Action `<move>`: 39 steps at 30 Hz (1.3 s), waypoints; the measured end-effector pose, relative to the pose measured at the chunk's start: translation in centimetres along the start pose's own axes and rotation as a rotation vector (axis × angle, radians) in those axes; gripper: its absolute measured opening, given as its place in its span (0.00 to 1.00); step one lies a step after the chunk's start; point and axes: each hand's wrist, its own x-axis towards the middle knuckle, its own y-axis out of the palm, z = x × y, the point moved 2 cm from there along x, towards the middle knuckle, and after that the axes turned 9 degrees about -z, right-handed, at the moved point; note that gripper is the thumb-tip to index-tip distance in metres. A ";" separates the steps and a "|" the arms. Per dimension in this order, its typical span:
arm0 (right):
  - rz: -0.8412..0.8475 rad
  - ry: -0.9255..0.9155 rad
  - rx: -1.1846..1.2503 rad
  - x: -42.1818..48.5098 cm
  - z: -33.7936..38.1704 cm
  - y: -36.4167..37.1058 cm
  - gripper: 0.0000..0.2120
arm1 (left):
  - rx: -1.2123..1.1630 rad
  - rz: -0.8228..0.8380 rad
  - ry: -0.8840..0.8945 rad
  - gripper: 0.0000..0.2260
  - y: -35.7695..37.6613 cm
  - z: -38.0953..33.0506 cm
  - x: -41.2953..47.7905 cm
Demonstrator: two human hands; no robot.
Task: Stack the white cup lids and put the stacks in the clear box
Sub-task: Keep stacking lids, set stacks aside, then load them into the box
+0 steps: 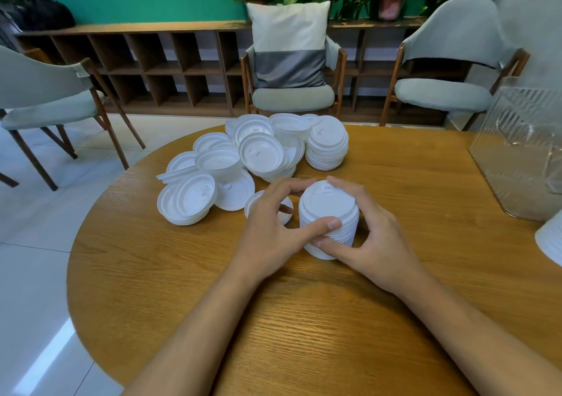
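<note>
A tall stack of white cup lids (pixel 329 210) stands upright on the round wooden table (pixel 182 274) in front of me. My left hand (pixel 270 231) grips its left side, thumb across the front and fingers curled round the back. From the right, my right hand (pixel 368 228) holds the stack with fingers behind it and thumb low at the front. A loose pile of white lids (pixel 231 164) lies beyond, with a second neat stack (pixel 327 144) at its right end. The clear box (pixel 523 152) stands at the table's right edge, apart from both hands.
A single lid (pixel 254 201) lies flat just left of my left hand, partly hidden by it. Another white stack (pixel 550 240) shows at the right frame edge. Three chairs (pixel 292 97) surround the table; a low wooden shelf (pixel 152 67) runs along the green wall.
</note>
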 end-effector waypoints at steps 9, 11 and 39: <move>-0.052 0.001 -0.057 0.2 -0.1 -0.3 0.39 | 0.561 -0.092 0.065 0.14 -2.6 3.0 -0.1; -0.047 0.006 -0.055 0.2 0.0 -0.3 0.38 | 0.603 -0.069 0.075 0.11 -2.7 3.3 0.0; -0.095 -0.024 0.067 0.1 0.4 0.2 0.43 | -0.640 -0.182 -0.386 0.19 -2.0 -0.3 0.7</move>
